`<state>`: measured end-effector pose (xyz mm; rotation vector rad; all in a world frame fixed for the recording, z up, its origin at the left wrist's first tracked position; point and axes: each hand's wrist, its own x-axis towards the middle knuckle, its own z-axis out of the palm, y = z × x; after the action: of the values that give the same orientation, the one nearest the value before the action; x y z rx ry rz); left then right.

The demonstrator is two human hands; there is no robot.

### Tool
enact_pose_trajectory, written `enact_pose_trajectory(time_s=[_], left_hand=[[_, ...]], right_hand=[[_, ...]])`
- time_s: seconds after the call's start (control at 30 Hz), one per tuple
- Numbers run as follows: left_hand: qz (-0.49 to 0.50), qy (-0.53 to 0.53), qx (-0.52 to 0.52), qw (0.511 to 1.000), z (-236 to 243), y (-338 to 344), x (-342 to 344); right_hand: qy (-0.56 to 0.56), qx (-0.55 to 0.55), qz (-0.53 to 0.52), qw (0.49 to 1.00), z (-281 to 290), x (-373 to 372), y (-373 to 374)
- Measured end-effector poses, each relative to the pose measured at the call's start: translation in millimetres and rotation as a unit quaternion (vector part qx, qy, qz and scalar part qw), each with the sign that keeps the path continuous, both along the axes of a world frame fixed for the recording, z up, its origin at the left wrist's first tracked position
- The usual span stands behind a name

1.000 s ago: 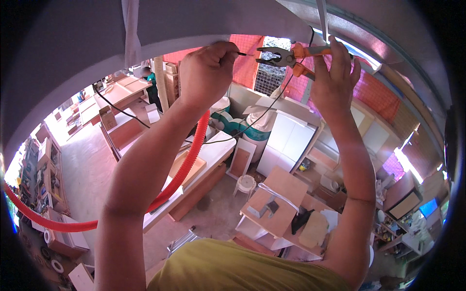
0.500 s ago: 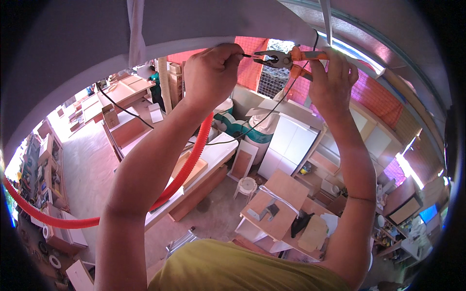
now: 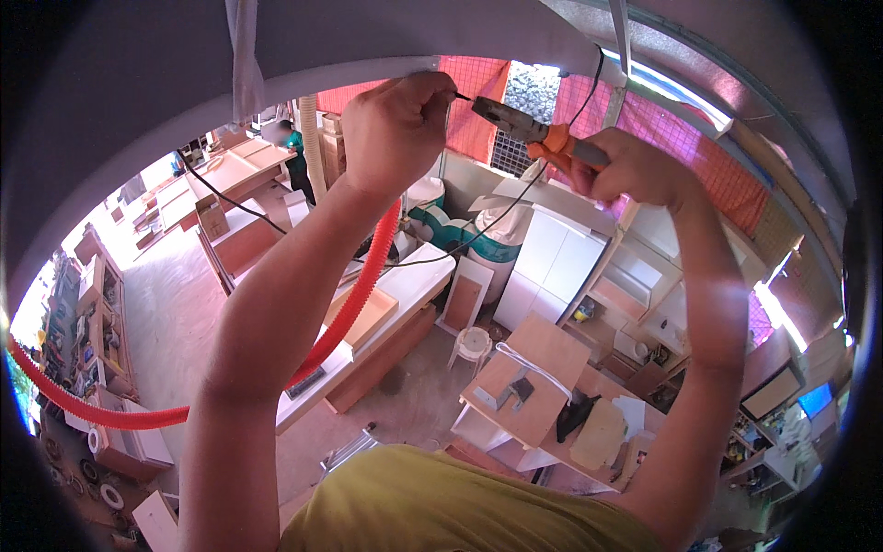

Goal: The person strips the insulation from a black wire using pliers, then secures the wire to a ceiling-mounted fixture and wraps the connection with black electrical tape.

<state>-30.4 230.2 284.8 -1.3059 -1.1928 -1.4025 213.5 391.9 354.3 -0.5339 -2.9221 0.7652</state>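
High up, my left hand [image 3: 395, 133] is closed in a pinch around a thin dark piece, perhaps a cable end [image 3: 463, 97], with a short tip sticking out to the right. My right hand [image 3: 639, 167] is wrapped around the orange-and-grey handles of a pair of pliers [image 3: 515, 121]. The jaws point left toward the pinched tip and show edge-on, just short of it, so whether they are parted is hidden. A black cable [image 3: 501, 221] hangs in a long curve behind my hands. A red corrugated hose [image 3: 368, 299] passes behind my left forearm.
A grey panel [image 3: 349, 37] runs overhead. Below are a long white-topped bench [image 3: 418, 267], a white stool [image 3: 474, 344], a wooden table [image 3: 533, 368] with tools and a white cabinet [image 3: 552, 258]. Another person [image 3: 294, 156] stands far left.
My right hand has rolled the pliers over, so their jaws now show edge-on and tilt down to the right. The left hand keeps its pinch nearly in place.
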Motion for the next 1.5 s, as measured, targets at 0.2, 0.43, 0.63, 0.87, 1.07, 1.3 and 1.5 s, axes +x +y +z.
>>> enact_pose_trajectory(time_s=[0.2,0.43,0.63,0.87,1.07,1.3,1.5], left_hand=[[-0.019,-0.023,-0.009,1.0,2.8,5.2,4.7],[-0.026,-0.025,-0.006,0.999,-1.7,6.4,4.5],[-0.038,-0.042,-0.017,0.998,-0.2,4.4,6.6],[-0.033,-0.061,-0.018,0.997,0.2,3.1,10.3],[-0.027,-0.04,-0.01,0.999,-0.7,5.1,6.9],[-0.014,-0.045,-0.021,0.999,-0.8,3.5,11.2],[-0.023,-0.055,-0.017,0.998,-1.0,5.4,11.0]], right_hand=[[-0.05,-0.209,0.069,0.974,22.0,11.8,12.7],[0.331,0.567,-0.078,0.75,-48.2,18.3,10.8],[0.363,0.673,-0.157,0.626,-57.2,6.3,20.5],[0.374,0.698,-0.179,0.584,-57.5,-13.4,7.3],[0.392,0.697,-0.17,0.575,-61.2,-21.1,3.8],[0.407,0.707,-0.144,0.56,-62.4,-24.4,10.8],[0.404,0.703,-0.148,0.566,-62.7,-24.6,11.6]])
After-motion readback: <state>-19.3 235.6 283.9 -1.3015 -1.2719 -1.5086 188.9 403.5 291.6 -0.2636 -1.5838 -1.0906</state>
